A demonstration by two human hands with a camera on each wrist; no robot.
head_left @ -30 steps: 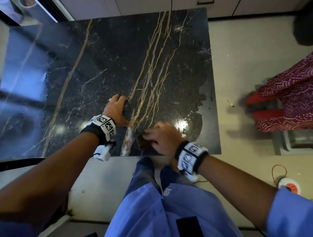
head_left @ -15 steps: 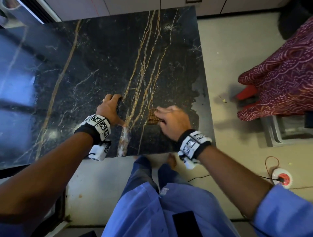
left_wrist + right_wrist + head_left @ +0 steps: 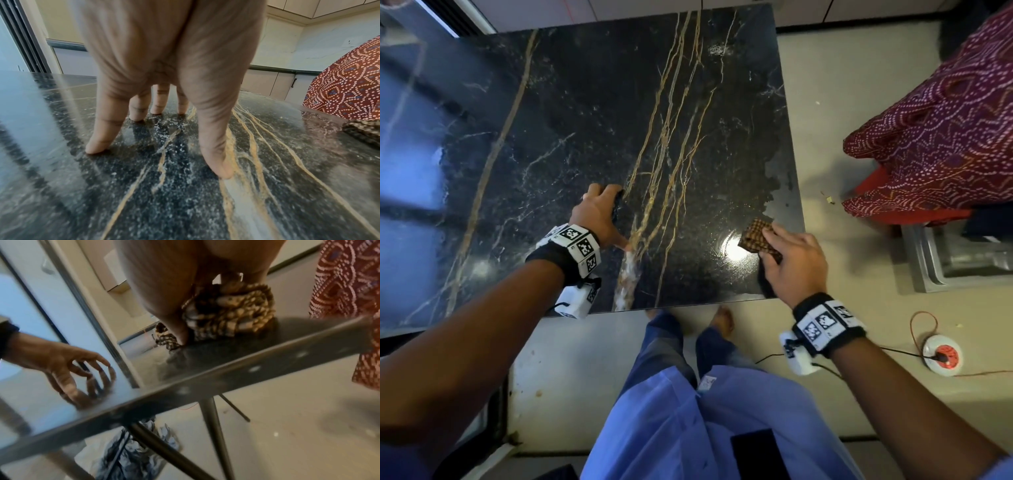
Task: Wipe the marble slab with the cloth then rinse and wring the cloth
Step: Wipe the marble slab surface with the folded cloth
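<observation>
The right hand point(image 3: 792, 262) presses the bunched cloth point(image 3: 758, 238) onto the slab point(image 3: 592, 113) near its front right corner while the left hand point(image 3: 599, 214) props on spread fingertips mid-front, holding nothing, so wiping looks underway, with rinsing and wringing ahead.

Bright daylight from upper left glares blue across the marble slab point(image 3: 592, 113); round glare spot near its right front corner. Wrist views blurry, edges bent.
</observation>
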